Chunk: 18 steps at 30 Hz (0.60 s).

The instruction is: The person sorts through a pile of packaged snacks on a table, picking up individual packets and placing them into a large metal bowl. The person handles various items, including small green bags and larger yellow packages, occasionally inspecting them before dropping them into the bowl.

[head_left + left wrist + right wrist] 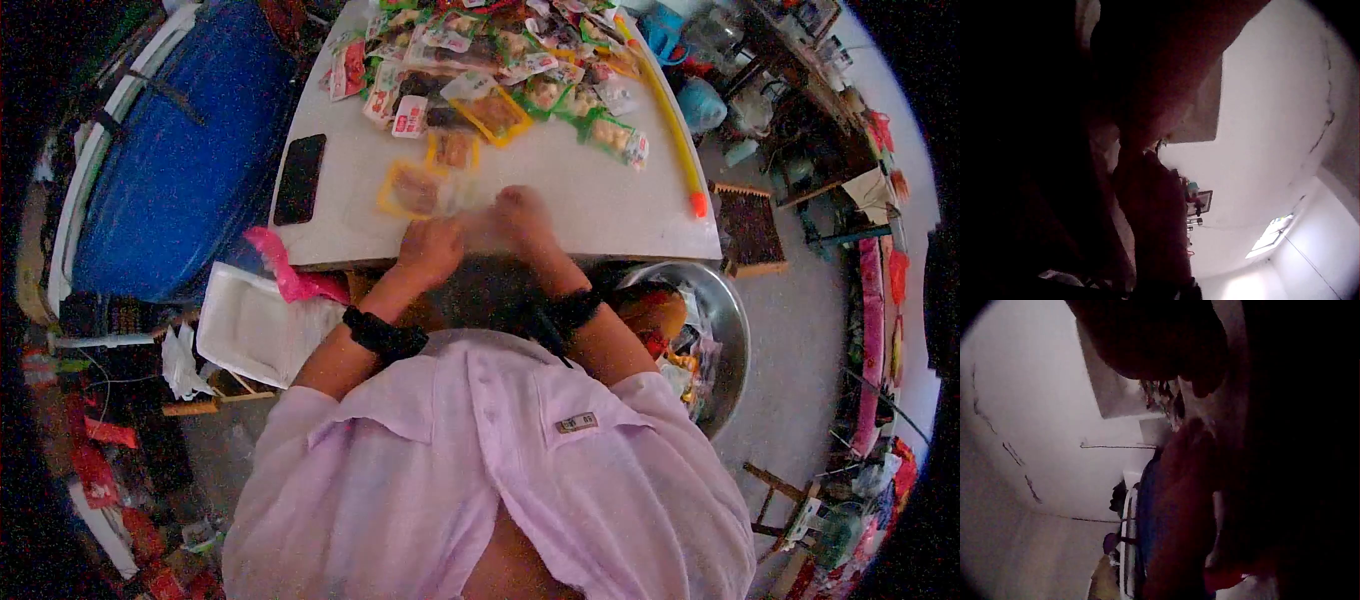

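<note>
Both hands are close together at the near edge of the white table [345, 215]. My left hand [433, 248] has its fingers bent inward, right beside a yellow-edged snack packet [412, 190]. A short way to its right is my right hand [525, 218], blurred by motion, with its fingers curled. A pale, see-through smear spans the gap between them; I cannot tell whether they hold a wrapper. Just beyond lies a second yellow-edged packet [455, 150]. Both wrist views are dark; the left hand [1154, 212] and right hand [1182, 487] appear mostly as silhouettes.
A heap of snack packets [500, 60] covers the table's far part. At the left lies a black phone [299, 180]; a yellow stick [665, 110] runs along the right edge. Below the table stand a white foam box [225, 320] and a metal basin [735, 330] holding wrappers.
</note>
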### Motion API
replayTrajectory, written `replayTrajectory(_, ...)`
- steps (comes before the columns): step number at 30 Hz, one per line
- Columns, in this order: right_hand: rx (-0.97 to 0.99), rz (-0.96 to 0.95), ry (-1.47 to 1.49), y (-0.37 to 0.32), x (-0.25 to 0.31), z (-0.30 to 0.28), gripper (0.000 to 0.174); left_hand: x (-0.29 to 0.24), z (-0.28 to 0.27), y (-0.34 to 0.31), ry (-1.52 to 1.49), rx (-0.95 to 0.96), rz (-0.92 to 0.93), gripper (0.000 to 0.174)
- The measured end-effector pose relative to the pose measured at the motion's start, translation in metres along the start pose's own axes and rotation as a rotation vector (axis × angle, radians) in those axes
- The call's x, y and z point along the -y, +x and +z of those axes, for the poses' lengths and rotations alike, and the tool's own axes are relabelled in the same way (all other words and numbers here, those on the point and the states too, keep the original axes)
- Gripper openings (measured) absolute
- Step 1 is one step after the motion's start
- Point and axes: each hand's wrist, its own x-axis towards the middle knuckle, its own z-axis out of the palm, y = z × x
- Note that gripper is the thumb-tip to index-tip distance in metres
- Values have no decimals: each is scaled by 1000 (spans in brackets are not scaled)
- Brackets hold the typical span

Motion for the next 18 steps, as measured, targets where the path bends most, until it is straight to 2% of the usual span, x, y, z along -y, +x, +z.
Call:
replayTrajectory(3,-249,-103,-246,-6,8,-23,18,-3,-19,23,-135,79,-148,30)
replayTrajectory(5,-121,-184,-569,1,-16,-26,20,0,-19,54,-133,-18,-191,30)
replayTrajectory(6,-57,-225,-731,4,-23,-27,21,7,-20,75,-184,10,-234,31)
replayTrajectory(7,-115,-227,-609,5,-20,-29,20,14,-21,96,-233,37,-279,32)
replayTrajectory(9,-227,-226,-362,-3,-13,-30,20,44,-3,136,-373,-26,-323,40)
replayTrajectory(11,-292,-303,-355,-7,-16,-29,18,65,10,166,-313,-209,-353,48)
replayTrajectory(12,-325,-341,-351,-7,-17,-29,18,67,4,180,-213,-221,-407,51)
replayTrajectory(13,-290,-299,-367,-6,-14,-30,17,70,2,191,-114,-232,-459,54)
replayTrajectory(15,-219,-212,-399,-5,-9,-33,15,78,1,204,-117,-162,-513,59)
replayTrajectory(17,-218,-261,-346,-8,-7,-35,14,99,10,216,-156,-24,-610,60)
replayTrajectory(18,-216,-285,-318,-9,-7,-36,13,104,13,218,-101,-18,-605,59)
